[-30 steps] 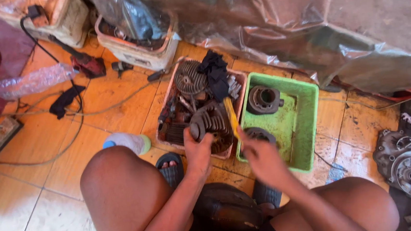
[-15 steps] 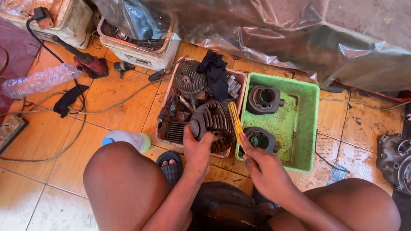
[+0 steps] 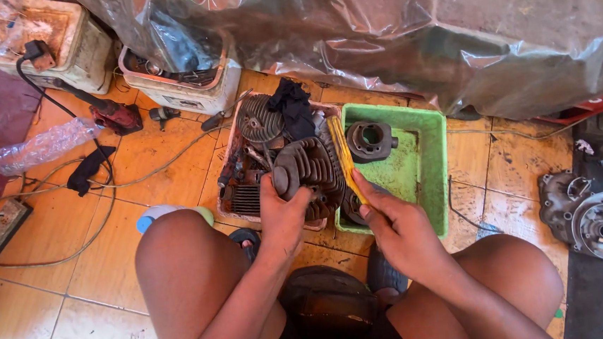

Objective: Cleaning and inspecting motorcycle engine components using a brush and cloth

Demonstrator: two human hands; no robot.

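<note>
- Left hand [image 3: 282,220] is wrapped around the near end of a finned engine cylinder [image 3: 307,170], fingers curled shut on it, holding it over the pinkish parts tray [image 3: 228,211] just past the person's knees.
- Right hand [image 3: 399,228] is pinched closed on a yellow-handled brush [image 3: 343,158], which angles up toward 12 o'clock and lies against the cylinder's right flank.
- Where is the cylinder? Centre of the scene, straddling the seam between the pinkish tray and the green tray [image 3: 435,174] at its 3 o'clock.
- Handling call: this looks like cast metal, so heavy for its size, fully rigid, and coated dark with grime, so likely greasy and slippery. The thin fins can chip and have edges.
- Best hold, I judge, is the solid base or bore end, palm underneath, as the left hand has it, not the fin tips.
- Another finned cylinder [image 3: 258,120] sits at 11 o'clock with a black rag [image 3: 293,106] beside it.
- A grey round part [image 3: 370,140] rests in the green tray at 1 o'clock.
- A crumpled plastic sheet [image 3: 405,35] hangs across 12 o'clock.
</note>
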